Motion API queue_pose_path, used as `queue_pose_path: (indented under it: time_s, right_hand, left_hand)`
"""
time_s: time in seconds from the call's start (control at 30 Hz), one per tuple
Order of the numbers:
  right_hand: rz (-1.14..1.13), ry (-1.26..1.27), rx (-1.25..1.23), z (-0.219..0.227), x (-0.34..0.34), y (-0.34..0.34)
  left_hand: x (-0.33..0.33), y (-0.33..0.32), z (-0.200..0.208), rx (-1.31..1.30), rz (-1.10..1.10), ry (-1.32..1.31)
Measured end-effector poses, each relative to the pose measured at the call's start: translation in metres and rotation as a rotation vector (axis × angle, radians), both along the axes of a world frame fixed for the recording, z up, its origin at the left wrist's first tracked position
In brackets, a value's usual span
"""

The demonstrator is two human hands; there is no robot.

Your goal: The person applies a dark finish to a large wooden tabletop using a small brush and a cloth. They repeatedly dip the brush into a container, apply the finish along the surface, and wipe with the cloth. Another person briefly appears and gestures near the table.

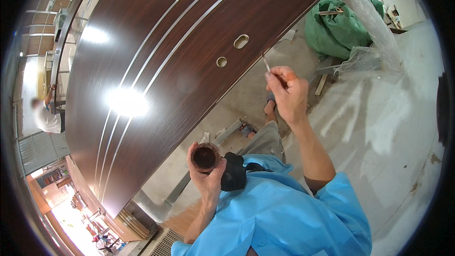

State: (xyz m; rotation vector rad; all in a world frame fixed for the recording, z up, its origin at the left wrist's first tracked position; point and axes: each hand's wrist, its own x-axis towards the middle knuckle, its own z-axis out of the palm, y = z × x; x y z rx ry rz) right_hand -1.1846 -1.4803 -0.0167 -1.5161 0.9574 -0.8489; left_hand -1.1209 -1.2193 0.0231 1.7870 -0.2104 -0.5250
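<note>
A small round jar of dark brown liquid (205, 157) is gripped in my left hand (208, 182), its open mouth facing up, below the edge of the door panel. My right hand (289, 90) pinches a thin pale brush (266, 62) whose dark tip is at the panel's near edge; whether it touches cannot be made out. The large dark brown wood-grain door panel (189, 80) lies across the view, with three silvery strips along its length. Two cut-outs show in it: an oval hole (241, 41) and a smaller round hole (222, 61).
Green sheeting (334, 28) is heaped at the upper right beside a clear plastic-wrapped roll (374, 23). A white wall (403, 114) runs along the right. At far left another person (50, 118) stands by another dark panel (64, 47). Metal supports (180, 187) lie under the panel.
</note>
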Motion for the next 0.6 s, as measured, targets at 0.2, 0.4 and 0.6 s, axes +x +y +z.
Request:
queue_pose_path:
  time_s: [0.2, 0.4, 0.6]
  right_hand:
    - [0.391, 0.1, -0.198, 0.003, 0.019, 0.07]
    - [0.149, 0.024, 0.034, 0.005, 0.025, 0.089]
    - [0.439, 0.08, -0.125, -0.001, 0.035, 0.135]
  left_hand:
    - [0.003, 0.022, 0.0, 0.009, 0.052, -0.018]
    - [0.006, 0.06, 0.001, -0.026, 0.123, -0.015]
    - [0.012, 0.094, -0.002, -0.033, 0.24, -0.047]
